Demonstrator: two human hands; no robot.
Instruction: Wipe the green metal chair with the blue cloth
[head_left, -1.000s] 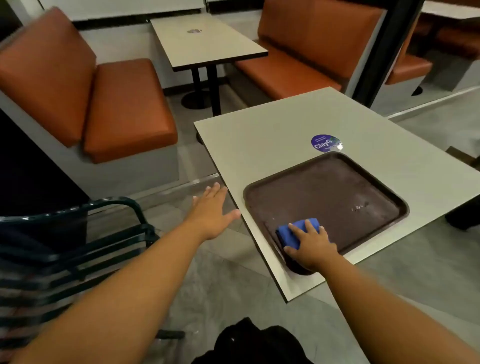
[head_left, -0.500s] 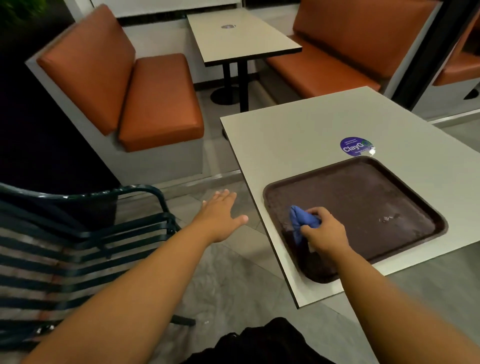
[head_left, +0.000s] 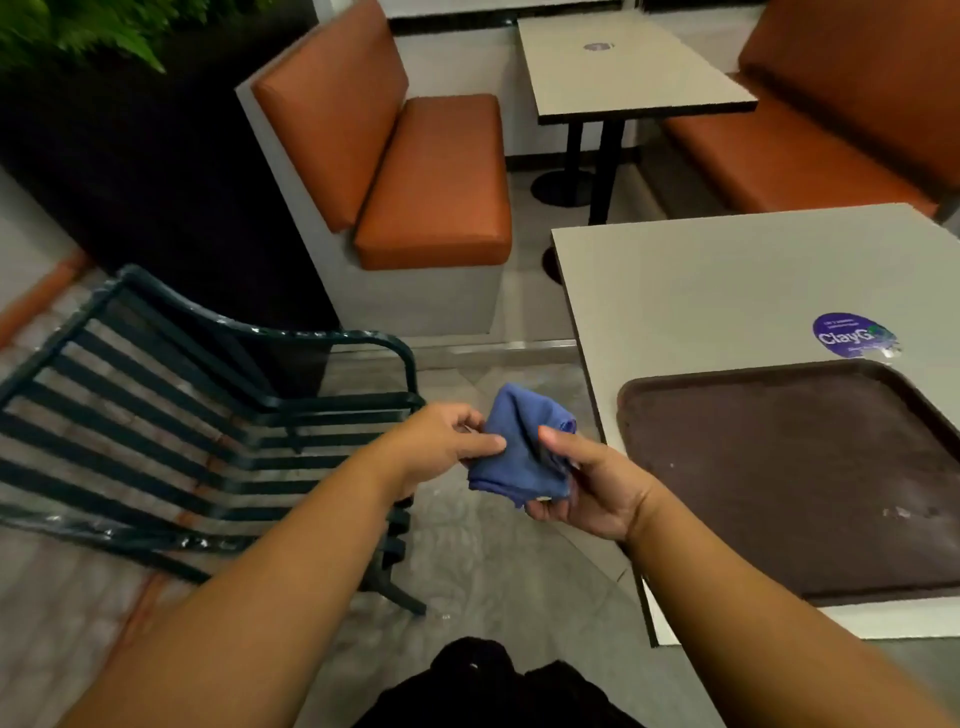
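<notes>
Centrally, the blue cloth (head_left: 519, 441) is being pinched between the left hand (head_left: 441, 447) and the right hand (head_left: 582, 483); the green metal chair (head_left: 218, 415), slats running leftward, is lying just beside the left hand, the nearer one.

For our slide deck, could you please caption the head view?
Both hands hold a blue cloth beside the green chair.

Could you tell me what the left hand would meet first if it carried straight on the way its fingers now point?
The left hand already pinches the blue cloth; beyond it, probably the right hand holding the other side, though depth is unclear.
</notes>
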